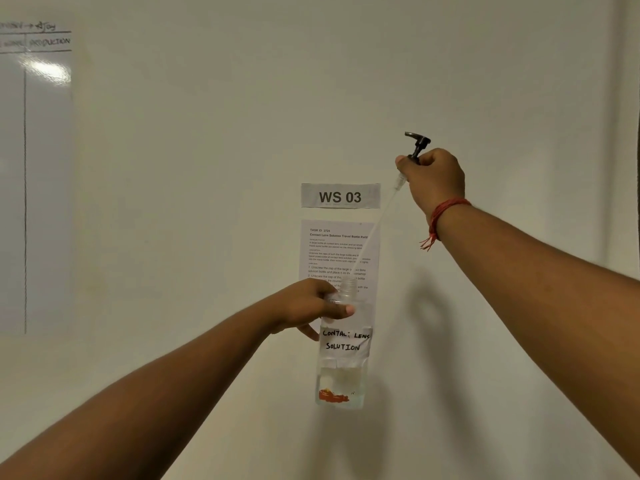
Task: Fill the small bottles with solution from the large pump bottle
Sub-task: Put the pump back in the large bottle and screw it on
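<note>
The large clear bottle (343, 344), with a white label reading "CONTACT LENS SOLUTION", hangs in the air before the wall, a little liquid at its bottom. My left hand (308, 310) grips it round the shoulder, just below the uncapped neck. My right hand (433, 178) holds the black pump head (417, 143) high up and to the right. Its thin clear dip tube (375, 230) slants down toward the bottle's mouth. No small bottle is in view.
A pale wall fills the view. A paper sign "WS 03" (340, 196) and a printed task sheet (337, 251) are stuck on it behind the bottle. A whiteboard (34, 168) hangs at the left.
</note>
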Demonstrator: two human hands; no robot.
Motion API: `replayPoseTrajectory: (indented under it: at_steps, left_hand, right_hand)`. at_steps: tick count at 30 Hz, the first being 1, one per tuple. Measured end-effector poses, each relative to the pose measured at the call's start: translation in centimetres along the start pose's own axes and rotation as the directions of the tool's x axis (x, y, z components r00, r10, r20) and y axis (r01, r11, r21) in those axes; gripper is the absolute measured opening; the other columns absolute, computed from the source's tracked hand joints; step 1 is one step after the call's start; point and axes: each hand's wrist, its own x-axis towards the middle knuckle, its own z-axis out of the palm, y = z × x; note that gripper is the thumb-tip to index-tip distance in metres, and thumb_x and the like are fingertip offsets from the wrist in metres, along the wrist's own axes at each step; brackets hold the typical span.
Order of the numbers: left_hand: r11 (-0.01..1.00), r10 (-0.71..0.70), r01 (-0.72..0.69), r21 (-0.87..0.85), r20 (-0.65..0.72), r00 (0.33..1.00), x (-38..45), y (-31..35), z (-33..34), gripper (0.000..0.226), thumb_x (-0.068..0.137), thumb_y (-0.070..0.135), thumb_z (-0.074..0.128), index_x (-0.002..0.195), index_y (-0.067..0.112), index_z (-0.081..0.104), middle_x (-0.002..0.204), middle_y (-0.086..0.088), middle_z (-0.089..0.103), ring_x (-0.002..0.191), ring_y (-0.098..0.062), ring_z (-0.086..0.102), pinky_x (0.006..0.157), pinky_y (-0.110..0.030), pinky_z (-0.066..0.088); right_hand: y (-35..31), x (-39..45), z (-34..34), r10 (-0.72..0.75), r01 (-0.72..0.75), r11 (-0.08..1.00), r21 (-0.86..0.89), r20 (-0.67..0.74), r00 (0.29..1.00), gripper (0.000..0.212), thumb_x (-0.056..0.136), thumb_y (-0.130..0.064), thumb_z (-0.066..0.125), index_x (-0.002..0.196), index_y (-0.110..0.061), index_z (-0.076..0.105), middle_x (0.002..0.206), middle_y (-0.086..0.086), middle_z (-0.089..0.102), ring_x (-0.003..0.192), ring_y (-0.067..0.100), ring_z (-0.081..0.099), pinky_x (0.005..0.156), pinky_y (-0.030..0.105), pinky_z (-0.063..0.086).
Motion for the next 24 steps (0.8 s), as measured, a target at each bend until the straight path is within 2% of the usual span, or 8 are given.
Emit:
replayPoseTrajectory:
  at_steps: [3, 9, 13, 17, 24]
  left_hand:
    - [1.0, -0.003, 0.003, -0.001, 0.0, 1.0, 0.3, -0.1, -0.1, 0.04, 0.091, 0.035, 0.075, 0.126, 0.017, 0.065, 0.119, 0.0, 0.073, 0.107, -0.017, 0.071, 0.082, -0.048, 0.064]
    - [1.0, -0.002, 0.002, 0.001, -0.013, 1.0, 0.5, -0.2, -0.5, 0.041, 0.091, 0.036, 0.074, 0.127, 0.017, 0.066, 0.118, -0.001, 0.073, 0.106, -0.018, 0.072, 0.082, -0.048, 0.064]
    - [1.0, -0.001, 0.001, 0.005, -0.021, 1.0, 0.5, -0.1, -0.8, 0.041, 0.092, 0.035, 0.074, 0.126, 0.015, 0.065, 0.118, -0.001, 0.073, 0.107, -0.019, 0.072, 0.083, -0.049, 0.063]
    - [1.0, -0.002, 0.003, 0.015, -0.036, 0.999, 0.6, 0.0, -1.0, 0.037, 0.091, 0.035, 0.074, 0.122, 0.016, 0.065, 0.118, -0.001, 0.073, 0.105, -0.019, 0.072, 0.081, -0.047, 0.064]
    - [1.0, -0.006, 0.007, 0.014, -0.055, 0.998, 0.6, 0.2, -1.0, 0.039, 0.09, 0.034, 0.075, 0.122, 0.015, 0.064, 0.116, -0.002, 0.073, 0.105, -0.019, 0.072, 0.081, -0.046, 0.064]
  right_hand:
    - [0.7, -0.3, 0.6, -0.007, 0.007, 1.0, -0.004, 0.029, 1.0, 0.027, 0.088, -0.039, 0.067, 0.082, -0.018, 0.052, 0.075, -0.007, 0.055, 0.063, 0.008, 0.048, 0.056, 0.024, 0.039]
    - [2.1, -1.2, 1.7, -0.005, 0.009, 0.999, -0.034, 0.104, 0.995, 0.031, 0.088, -0.04, 0.068, 0.095, -0.012, 0.059, 0.081, -0.006, 0.06, 0.07, 0.01, 0.053, 0.059, 0.023, 0.042]
    - [2.8, -2.0, 2.4, 0.006, 0.004, 0.999, -0.049, 0.198, 0.98, 0.032, 0.087, -0.039, 0.07, 0.096, -0.009, 0.062, 0.093, 0.002, 0.069, 0.08, 0.017, 0.058, 0.067, 0.029, 0.045]
    - [3.4, -3.7, 3.1, 0.007, 0.034, 0.994, -0.1, 0.383, 0.924, 0.029, 0.085, -0.038, 0.073, 0.095, -0.012, 0.064, 0.097, 0.002, 0.07, 0.083, 0.016, 0.062, 0.069, 0.029, 0.049]
    - [4.2, -6.5, 3.8, 0.03, 0.109, 0.977, -0.184, 0.622, 0.782, 0.026, 0.084, -0.032, 0.075, 0.104, -0.016, 0.069, 0.101, -0.001, 0.072, 0.096, 0.017, 0.066, 0.09, 0.039, 0.054]
